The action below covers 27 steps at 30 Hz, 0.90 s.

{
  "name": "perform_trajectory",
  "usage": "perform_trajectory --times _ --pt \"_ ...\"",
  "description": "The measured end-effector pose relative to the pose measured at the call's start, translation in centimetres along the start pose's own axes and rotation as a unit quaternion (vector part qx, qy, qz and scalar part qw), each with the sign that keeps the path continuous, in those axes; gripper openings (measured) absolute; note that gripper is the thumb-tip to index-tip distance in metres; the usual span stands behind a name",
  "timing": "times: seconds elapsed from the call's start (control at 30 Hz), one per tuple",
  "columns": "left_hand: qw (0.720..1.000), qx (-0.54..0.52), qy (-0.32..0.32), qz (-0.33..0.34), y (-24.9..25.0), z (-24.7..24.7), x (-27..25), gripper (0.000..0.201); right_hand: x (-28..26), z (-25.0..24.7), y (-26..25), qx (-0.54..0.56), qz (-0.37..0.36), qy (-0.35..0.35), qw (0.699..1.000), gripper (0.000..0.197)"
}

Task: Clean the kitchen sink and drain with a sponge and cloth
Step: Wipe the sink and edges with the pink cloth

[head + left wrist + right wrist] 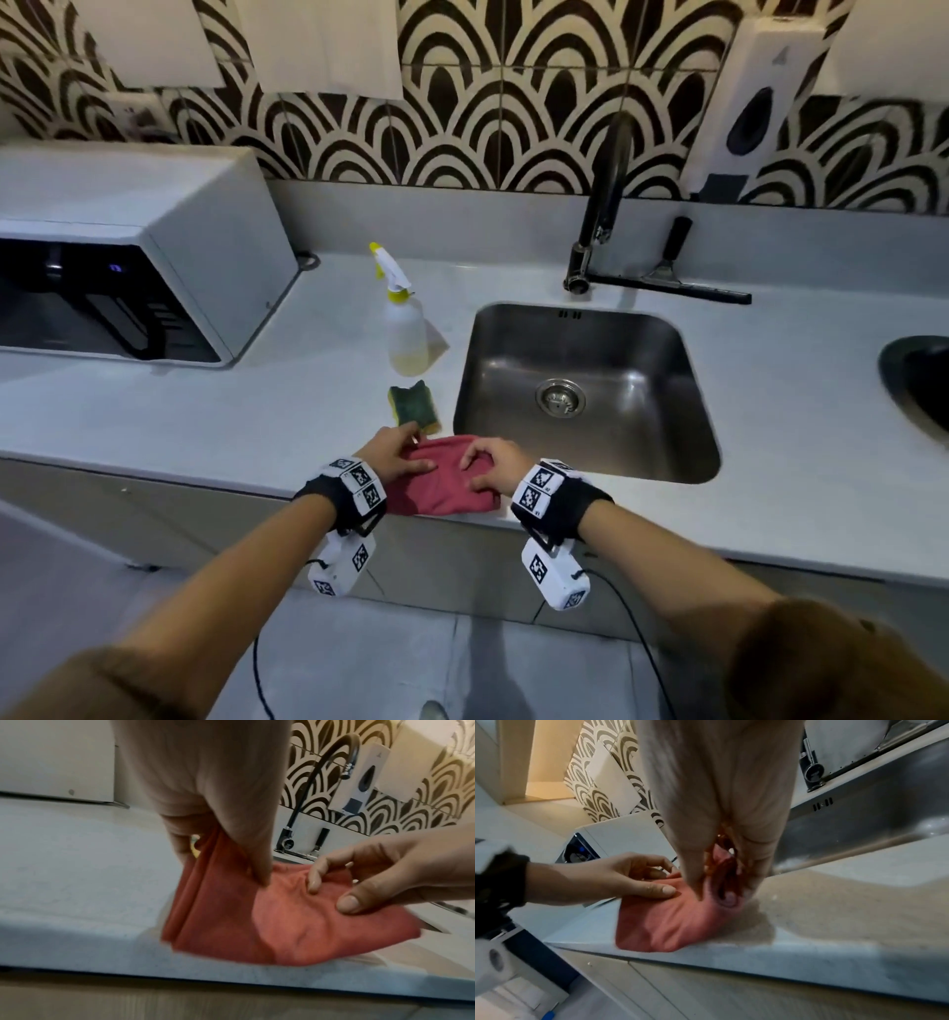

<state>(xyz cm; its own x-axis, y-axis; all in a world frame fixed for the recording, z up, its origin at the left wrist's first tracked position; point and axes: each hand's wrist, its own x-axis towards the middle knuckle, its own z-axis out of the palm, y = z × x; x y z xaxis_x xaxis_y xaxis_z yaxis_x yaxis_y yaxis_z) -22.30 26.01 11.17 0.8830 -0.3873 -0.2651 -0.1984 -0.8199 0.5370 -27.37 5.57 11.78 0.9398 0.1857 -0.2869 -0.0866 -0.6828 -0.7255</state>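
A red cloth lies folded on the white counter at its front edge, just left of the steel sink. My left hand pinches the cloth's left edge between thumb and fingers and lifts it a little. My right hand grips the right part, with cloth bunched between thumb and curled fingers. A green and yellow sponge sits on the counter just behind my left hand. The sink's round drain is uncovered.
A spray bottle with yellowish liquid stands behind the sponge. A microwave fills the left of the counter. Behind the sink are a black faucet and a squeegee. A soap dispenser hangs on the wall.
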Motion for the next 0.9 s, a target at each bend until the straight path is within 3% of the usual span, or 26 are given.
perform_trajectory --times 0.07,0.13,0.2,0.33,0.43,0.5,0.63,0.77,0.9 --pt "0.999 0.041 0.022 -0.005 0.0 0.3 0.2 0.042 -0.4 0.7 0.2 -0.048 0.040 0.023 0.998 0.029" --pt "0.993 0.091 0.067 -0.022 -0.4 0.2 0.2 0.035 -1.0 1.2 -0.2 -0.191 0.069 0.056 0.978 0.038" --pt "0.987 0.121 0.101 -0.043 -1.1 -0.1 0.1 0.025 -1.4 1.7 -0.9 -0.275 0.035 0.083 0.957 0.051" --pt "0.969 0.187 0.128 -0.095 -2.6 -1.0 0.0 0.022 -1.3 4.2 -1.7 -0.280 -0.046 0.050 0.958 0.064" --pt "0.960 0.218 0.103 -0.146 -3.8 -1.2 -0.2 0.037 -0.7 6.8 -1.9 -0.282 -0.083 0.038 0.955 0.065" --pt "0.967 0.203 0.061 -0.143 -4.9 -0.9 -0.3 0.050 -0.1 8.4 -2.0 -0.290 -0.102 0.042 0.951 0.061" --pt "0.967 0.224 -0.036 -0.113 -6.4 1.0 -0.9 0.055 0.1 10.7 -1.1 -0.307 -0.047 0.017 0.951 0.061" --pt "0.965 0.235 -0.024 -0.117 -6.5 2.5 -1.5 0.055 0.3 11.3 0.0 -0.342 -0.067 0.048 0.936 0.053" --pt "0.968 0.224 -0.013 -0.116 -6.4 2.7 -1.6 0.054 -0.1 10.8 0.2 -0.324 -0.069 0.060 0.942 0.050"
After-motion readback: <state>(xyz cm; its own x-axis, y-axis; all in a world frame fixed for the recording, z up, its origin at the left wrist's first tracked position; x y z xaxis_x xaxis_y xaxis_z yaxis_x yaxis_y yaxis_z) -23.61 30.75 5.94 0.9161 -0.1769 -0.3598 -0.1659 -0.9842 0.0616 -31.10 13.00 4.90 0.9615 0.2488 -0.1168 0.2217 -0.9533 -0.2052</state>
